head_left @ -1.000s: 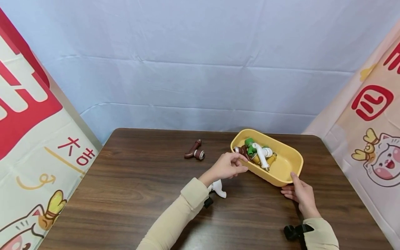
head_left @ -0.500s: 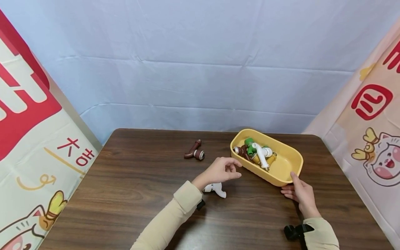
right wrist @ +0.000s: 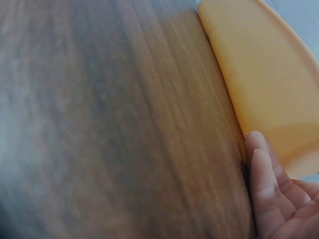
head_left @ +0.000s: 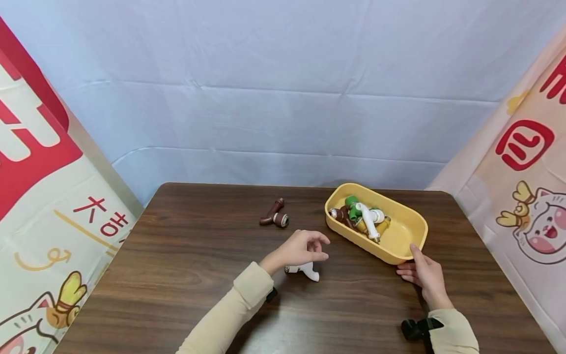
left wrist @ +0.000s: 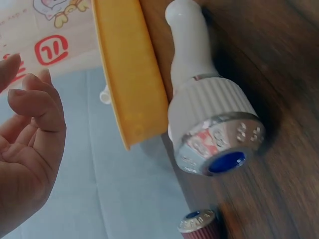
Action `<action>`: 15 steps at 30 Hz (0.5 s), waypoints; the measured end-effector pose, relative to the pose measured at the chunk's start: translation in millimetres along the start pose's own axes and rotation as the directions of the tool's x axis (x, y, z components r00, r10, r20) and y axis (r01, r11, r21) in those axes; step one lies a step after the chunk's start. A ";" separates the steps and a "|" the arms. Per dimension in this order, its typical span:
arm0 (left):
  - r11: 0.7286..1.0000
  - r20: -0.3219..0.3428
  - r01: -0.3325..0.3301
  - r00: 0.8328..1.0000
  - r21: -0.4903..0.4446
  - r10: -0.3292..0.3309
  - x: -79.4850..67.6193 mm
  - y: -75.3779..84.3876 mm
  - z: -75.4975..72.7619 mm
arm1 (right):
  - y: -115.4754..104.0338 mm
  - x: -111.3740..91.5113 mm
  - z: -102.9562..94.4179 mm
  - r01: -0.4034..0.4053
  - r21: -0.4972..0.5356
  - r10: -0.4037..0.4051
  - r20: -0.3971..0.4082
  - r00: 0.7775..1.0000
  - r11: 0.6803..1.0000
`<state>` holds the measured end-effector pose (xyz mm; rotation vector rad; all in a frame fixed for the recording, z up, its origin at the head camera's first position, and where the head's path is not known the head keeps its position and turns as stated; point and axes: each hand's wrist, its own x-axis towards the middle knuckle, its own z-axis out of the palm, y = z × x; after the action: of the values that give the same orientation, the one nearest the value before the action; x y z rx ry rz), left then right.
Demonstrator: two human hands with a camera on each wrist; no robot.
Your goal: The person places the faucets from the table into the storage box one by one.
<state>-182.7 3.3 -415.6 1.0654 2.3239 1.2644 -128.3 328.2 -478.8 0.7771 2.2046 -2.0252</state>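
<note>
My left hand [head_left: 298, 248], fingers loosely bent and holding nothing, is over the table just above a white plastic tap [head_left: 311, 272]. In the left wrist view that white tap [left wrist: 214, 99] shows a ribbed collar and a blue-centred silver cap. My right hand [head_left: 426, 278] grips the near right end of a yellow bin [head_left: 404, 239], thumb over the rim and fingers low against the outer wall. Inside the bin's left half lie a white tap [head_left: 368, 219], a green tap [head_left: 353, 209], a brown tap [head_left: 342, 215] and a yellow one [head_left: 383, 226].
Another brown tap [head_left: 275, 215] lies on the wooden table [head_left: 199, 246], left of the bin and farther back than my left hand. A pale cloth [head_left: 265, 123] hangs behind the table, with printed banners [head_left: 530, 196] at both sides.
My left hand has drawn back from the bin's left rim, leftward and nearer to me, and is now over the loose white tap. The right hand keeps its place on the bin.
</note>
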 end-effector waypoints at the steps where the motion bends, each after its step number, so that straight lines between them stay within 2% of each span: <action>1: 1.000 0.004 -0.005 1.000 0.006 0.005 -1.2 -1.6 -0.5 | 0.1 -0.1 0.2 0.001 -0.001 -0.001 0.000 1.000 1.000; 8: 0.998 0.015 -0.017 1.000 0.058 0.016 -7.2 -11.5 -5.3 | -0.1 -0.7 0.6 0.006 -0.012 -0.006 -0.006 1.000 1.000; 15: 0.998 0.008 -0.012 1.000 0.064 0.011 -12.6 -20.9 -11.2 | -0.4 -0.9 1.7 0.005 -0.014 -0.005 -0.013 1.000 1.000</action>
<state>-190.2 -19.6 -427.4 1.1033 2.3704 1.1950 -128.2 326.3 -478.4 0.7861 2.2277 -2.0099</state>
